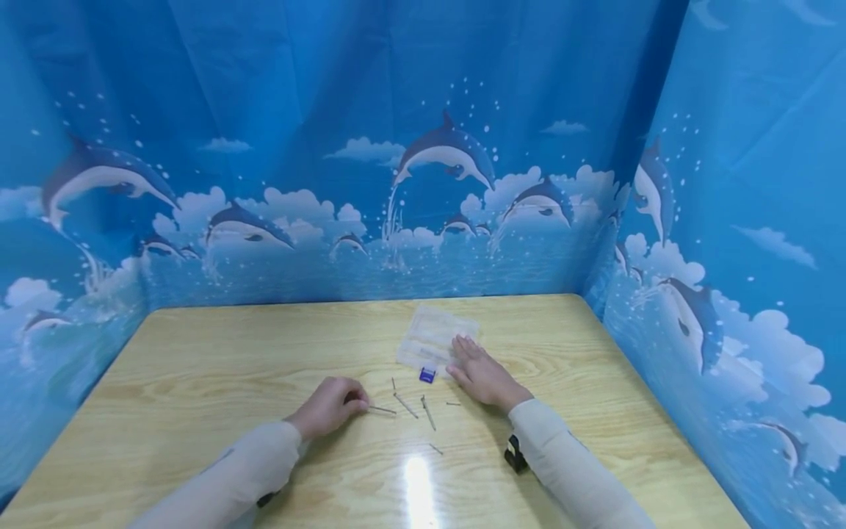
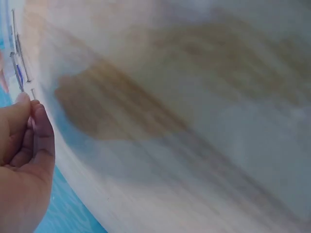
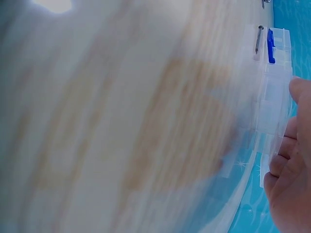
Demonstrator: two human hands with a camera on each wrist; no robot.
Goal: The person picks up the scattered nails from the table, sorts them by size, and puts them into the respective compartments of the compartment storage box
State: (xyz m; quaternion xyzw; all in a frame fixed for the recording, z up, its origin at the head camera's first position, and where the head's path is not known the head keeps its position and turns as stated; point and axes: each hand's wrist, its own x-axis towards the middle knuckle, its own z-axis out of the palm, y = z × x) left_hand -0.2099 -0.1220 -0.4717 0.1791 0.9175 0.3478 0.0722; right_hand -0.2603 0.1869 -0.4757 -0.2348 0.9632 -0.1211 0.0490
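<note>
Several thin metal nails lie scattered on the wooden table between my hands. My left hand has its fingers curled, and the thumb and forefinger pinch the end of one nail that lies on the table. The left wrist view shows that pinch with more nails beyond it. My right hand lies flat with straight fingers on the near edge of a clear plastic box with a blue latch. In the right wrist view the box, its latch and one nail show.
Blue dolphin-print curtains wall the table at the back and on both sides. One short nail lies nearer to me beside a bright glare spot. Bare tabletop stretches to the left and right of my hands.
</note>
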